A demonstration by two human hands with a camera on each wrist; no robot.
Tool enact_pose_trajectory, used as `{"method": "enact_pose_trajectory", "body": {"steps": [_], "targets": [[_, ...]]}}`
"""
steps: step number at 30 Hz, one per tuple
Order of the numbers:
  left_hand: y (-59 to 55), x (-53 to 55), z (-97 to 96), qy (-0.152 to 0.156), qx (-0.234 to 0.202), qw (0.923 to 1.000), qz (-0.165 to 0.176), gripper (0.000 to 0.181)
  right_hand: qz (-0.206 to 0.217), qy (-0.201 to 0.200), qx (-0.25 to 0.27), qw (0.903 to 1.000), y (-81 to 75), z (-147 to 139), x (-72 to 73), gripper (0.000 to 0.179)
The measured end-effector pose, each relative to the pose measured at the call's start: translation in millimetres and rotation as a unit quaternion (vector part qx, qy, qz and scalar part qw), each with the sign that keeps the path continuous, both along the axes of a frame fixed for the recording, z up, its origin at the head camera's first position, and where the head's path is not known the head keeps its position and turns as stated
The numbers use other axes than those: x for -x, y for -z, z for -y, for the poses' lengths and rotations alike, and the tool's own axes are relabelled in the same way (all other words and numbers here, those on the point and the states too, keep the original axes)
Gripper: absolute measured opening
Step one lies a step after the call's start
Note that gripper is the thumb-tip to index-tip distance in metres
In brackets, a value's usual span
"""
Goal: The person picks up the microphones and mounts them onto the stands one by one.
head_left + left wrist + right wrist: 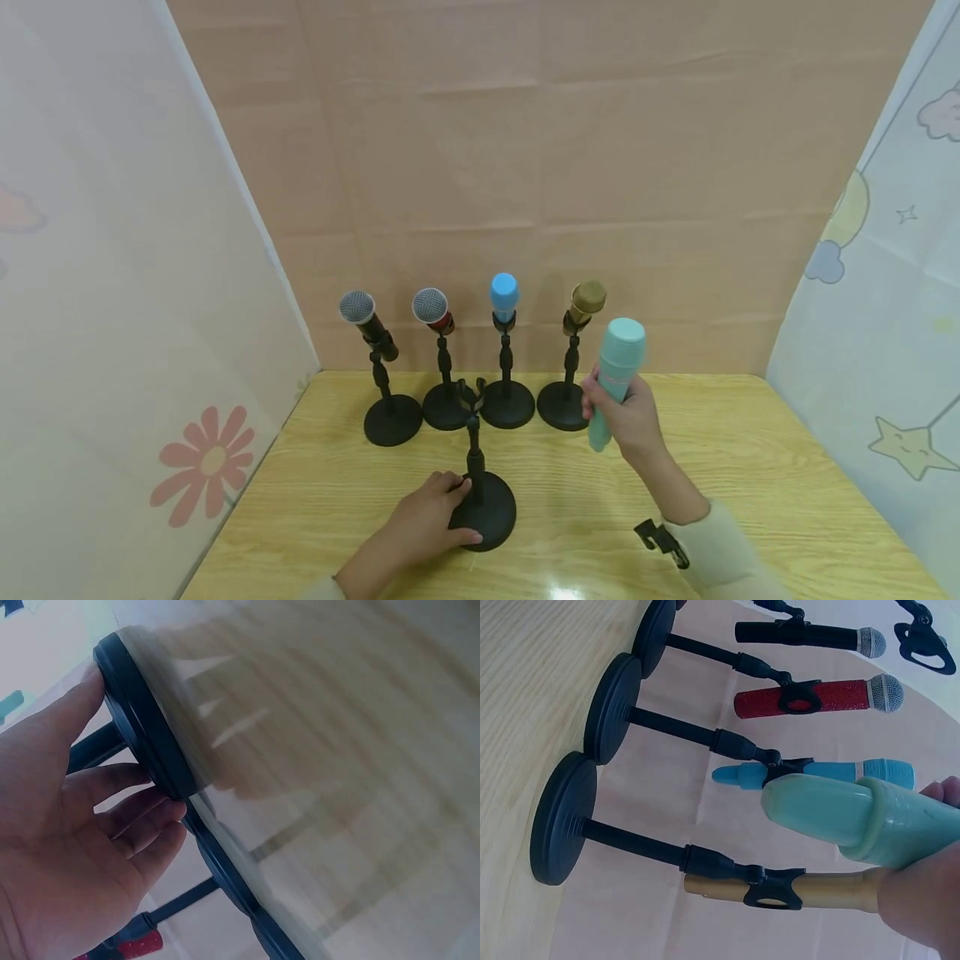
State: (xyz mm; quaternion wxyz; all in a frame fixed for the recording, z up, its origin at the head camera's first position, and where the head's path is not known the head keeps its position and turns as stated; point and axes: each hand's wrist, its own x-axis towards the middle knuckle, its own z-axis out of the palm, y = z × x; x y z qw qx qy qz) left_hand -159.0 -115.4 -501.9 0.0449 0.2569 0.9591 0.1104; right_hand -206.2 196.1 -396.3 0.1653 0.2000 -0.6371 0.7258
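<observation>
My left hand [423, 521] grips the round base of a black microphone stand [495, 508] near the front, thumb and fingers at its rim. The stand is upright and the forked clip at its top holds nothing. In the left wrist view, my thumb and fingertips touch opposite edges of the base [146, 712]. To the right, my right hand [636, 417] holds a mint-green microphone [623, 346] in the air, head up and slightly tilted. In the right wrist view, the tapered lower end of this microphone [817, 806] points left, with part of the hand hidden.
Behind stand several more stands in a row, carrying a black microphone [372, 323], a red one [432, 308], a blue one [504, 293] and a gold one [587, 298]. They share a wooden table [315, 475] backed by a brown sheet [450, 167], with patterned panels either side.
</observation>
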Motion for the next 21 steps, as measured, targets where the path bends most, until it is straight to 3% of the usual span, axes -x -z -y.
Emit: {"method": "enact_pose_trajectory", "body": {"steps": [16,21], "targets": [[-6.3,-1.2,-23.7,0.029,0.019,0.9994,-0.006,0.081,-0.017,-0.007,-0.004,0.9998,-7.1,18.3,-1.0,0.016],[-4.6,-0.2,-34.5,0.045,0.029,0.9984,-0.018,0.081,-0.01,0.013,-0.042,0.999,-13.3,28.0,-0.6,0.011]]}}
